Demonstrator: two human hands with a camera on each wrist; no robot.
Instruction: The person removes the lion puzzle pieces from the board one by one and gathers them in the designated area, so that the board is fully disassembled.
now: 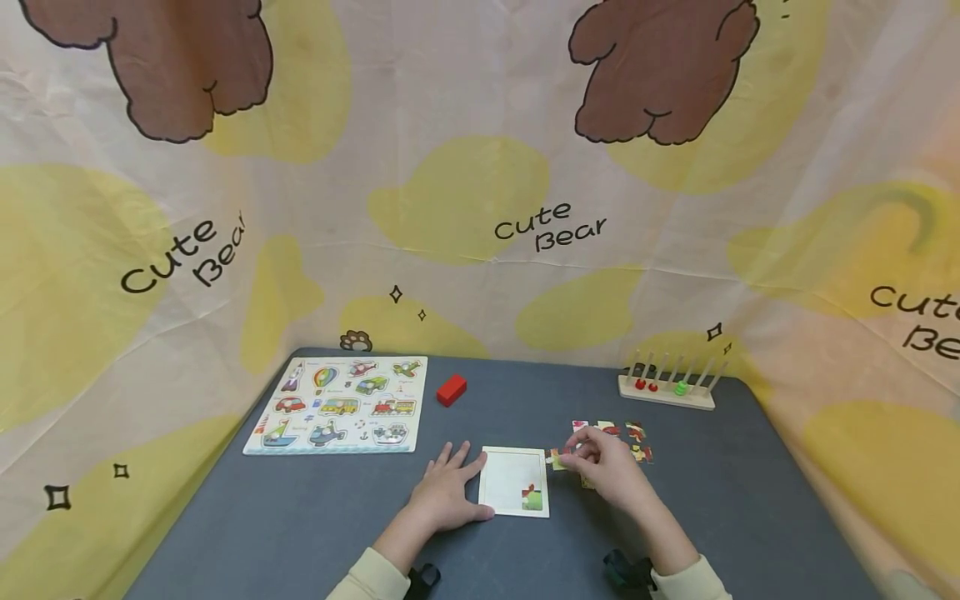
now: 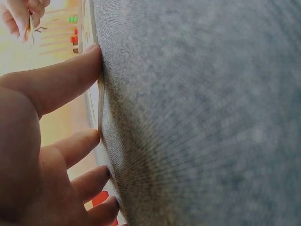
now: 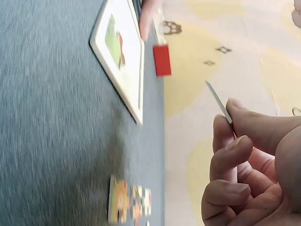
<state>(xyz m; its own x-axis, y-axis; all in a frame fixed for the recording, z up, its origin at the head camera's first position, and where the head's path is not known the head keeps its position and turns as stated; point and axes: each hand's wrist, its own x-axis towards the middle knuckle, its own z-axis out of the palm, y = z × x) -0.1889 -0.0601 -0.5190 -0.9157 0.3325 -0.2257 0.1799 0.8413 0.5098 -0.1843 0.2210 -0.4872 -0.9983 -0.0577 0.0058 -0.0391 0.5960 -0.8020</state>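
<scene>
A small white puzzle frame (image 1: 501, 477) lies on the table, with one green and red jigsaw piece (image 1: 532, 499) in its lower right corner. My left hand (image 1: 444, 493) is spread at the frame's left side. In the left wrist view, the tips of its thumb and a finger (image 2: 77, 146) touch the frame's edge. Just right of the frame, my right hand (image 1: 611, 473) pinches a jigsaw piece (image 1: 556, 459) between thumb and index finger. That piece (image 3: 219, 101) appears edge-on and raised in the right wrist view, so its printed face is hidden there.
Several loose jigsaw pieces (image 1: 636, 432) lie beyond and beneath the right hand, partly covered by it. A vehicle picture board (image 1: 348, 429) lies at the back left, a red block (image 1: 452, 390) beside it. A wooden peg rack (image 1: 666, 392) with beads stands at the back right.
</scene>
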